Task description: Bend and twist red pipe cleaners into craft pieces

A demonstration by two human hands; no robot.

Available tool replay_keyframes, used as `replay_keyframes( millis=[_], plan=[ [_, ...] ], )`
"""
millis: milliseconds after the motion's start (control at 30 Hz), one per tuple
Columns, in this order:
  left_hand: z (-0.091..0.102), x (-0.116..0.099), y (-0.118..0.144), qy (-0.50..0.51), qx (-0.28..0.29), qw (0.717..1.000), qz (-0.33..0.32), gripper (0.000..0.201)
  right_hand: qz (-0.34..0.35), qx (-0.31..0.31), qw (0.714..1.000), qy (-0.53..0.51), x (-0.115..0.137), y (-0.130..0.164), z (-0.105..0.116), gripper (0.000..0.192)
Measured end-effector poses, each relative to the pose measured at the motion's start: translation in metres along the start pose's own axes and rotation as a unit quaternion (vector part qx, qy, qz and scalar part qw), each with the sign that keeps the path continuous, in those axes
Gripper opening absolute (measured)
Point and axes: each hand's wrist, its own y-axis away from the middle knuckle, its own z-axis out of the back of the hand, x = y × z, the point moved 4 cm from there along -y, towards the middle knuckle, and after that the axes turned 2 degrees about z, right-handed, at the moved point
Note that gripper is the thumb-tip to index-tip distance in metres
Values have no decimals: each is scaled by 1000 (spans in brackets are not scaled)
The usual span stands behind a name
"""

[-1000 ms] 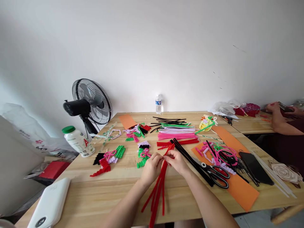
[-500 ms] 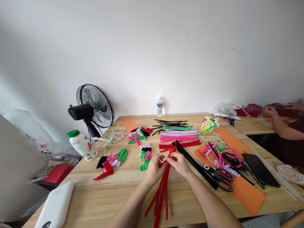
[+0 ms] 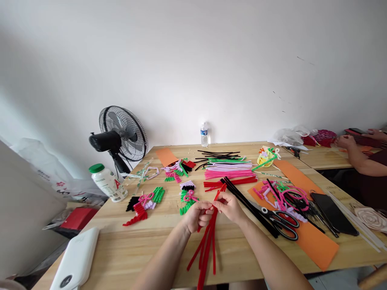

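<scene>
Both my hands meet over a bunch of red pipe cleaners (image 3: pixel 208 245) that lies on the wooden table (image 3: pixel 145 249) and runs toward me. My left hand (image 3: pixel 198 215) curls its fingers around the red stems near their upper end. My right hand (image 3: pixel 230 206) pinches the same stems just to the right of it. Black pipe cleaners (image 3: pixel 246 203) lie diagonally right of my right hand. Small coiled green, pink and black pieces (image 3: pixel 186 197) sit just beyond my left hand.
Scissors (image 3: pixel 279 220) rest on an orange sheet (image 3: pixel 314 245) beside a dark phone (image 3: pixel 334 213). Straight pink and green stems (image 3: pixel 228 171) lie farther back, with a water bottle (image 3: pixel 204 134). A fan (image 3: pixel 122 135), a white bottle (image 3: pixel 108 183) and a white device (image 3: pixel 75 262) stand left. Another person's arms (image 3: pixel 356 155) show at right.
My left fingers have closed more tightly around the red stems, and both hands sit slightly lower and closer together. The camera view has shifted a little.
</scene>
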Motion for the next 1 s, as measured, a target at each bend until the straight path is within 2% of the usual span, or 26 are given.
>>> replay_keyframes(
  millis=[67, 100, 167, 200, 233, 267, 300, 367, 400, 467, 533, 567, 600, 633, 667, 700, 767, 800, 833, 900, 933, 967, 1000],
  plan=[
    [3, -6, 1, -79, -84, 988, -106, 24, -21, -37, 999, -5, -6, -1, 2, 24],
    [4, -10, 3, -147, -141, 962, -179, 23, -36, -52, 998, -4, -9, -1, 3, 25],
    [0, -16, 10, -293, -228, 876, -308, 18, -64, -62, 996, 0, -14, -2, 3, 28],
    [-3, -17, 13, -352, -246, 833, -348, 15, -75, -56, 996, 0, -16, -3, 2, 29],
    [-6, -17, 14, -394, -252, 802, -373, 12, -80, -48, 996, -1, -17, -3, 1, 30],
    [-8, -17, 15, -418, -248, 785, -384, 14, -82, -40, 996, -2, -18, -3, 0, 31],
    [-10, -17, 16, -425, -243, 780, -388, 16, -82, -35, 996, -4, -17, -3, 0, 32],
    [-10, -18, 16, -397, -238, 804, -374, 17, -75, -27, 997, -1, -14, -3, 0, 31],
    [-7, -18, 16, -359, -237, 832, -351, 18, -68, -24, 997, 5, -12, -2, 0, 30],
    [-1, -17, 12, -237, -214, 911, -260, 21, -43, -16, 999, 17, -4, -1, 0, 26],
    [0, -11, 8, -87, -125, 981, -123, 25, -7, -3, 1000, 24, 6, 1, -1, 24],
    [-2, -8, 6, -24, -65, 996, -57, 27, 12, 2, 1000, 26, 10, 1, -1, 23],
    [-5, -6, 6, 20, -9, 1000, -6, 28, 26, 5, 999, 26, 13, 2, -1, 23],
    [-7, -5, 7, 43, 28, 998, 21, 28, 33, 5, 999, 24, 14, 3, -1, 23],
    [-8, -5, 7, 42, 39, 998, 22, 27, 33, 0, 999, 21, 14, 3, -1, 23],
    [-8, -6, 8, 21, 20, 1000, -5, 26, 25, -9, 1000, 16, 12, 2, -1, 24],
    [-4, -12, 9, -80, -80, 986, -125, 23, -9, -37, 999, 6, 4, 1, 1, 26],
    [-4, -16, 11, -153, -137, 959, -198, 22, -27, -48, 998, 3, -1, 0, 2, 27],
    [-5, -19, 14, -227, -186, 919, -263, 19, -43, -52, 998, 3, -5, 0, 2, 29],
    [-10, -22, 19, -341, -237, 839, -351, 11, -64, -47, 997, 6, -10, -1, 0, 31],
    [-13, -22, 20, -373, -243, 814, -372, 11, -68, -41, 997, 8, -11, -1, -1, 32],
    [-14, -22, 21, -387, -243, 805, -379, 14, -67, -35, 997, 12, -11, -1, -1, 32],
    [-14, -22, 21, -383, -240, 809, -376, 17, -62, -33, 997, 16, -9, -1, -2, 31]
  ],
)
